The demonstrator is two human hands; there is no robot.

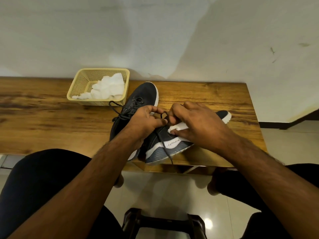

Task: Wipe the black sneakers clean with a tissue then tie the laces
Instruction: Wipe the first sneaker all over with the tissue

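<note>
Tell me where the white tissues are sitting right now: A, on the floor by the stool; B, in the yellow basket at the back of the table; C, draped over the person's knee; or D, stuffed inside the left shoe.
B: the crumpled white tissues lie inside the yellow basket, which stands on the wooden table near the wall, just left of the two black shoes.
</note>
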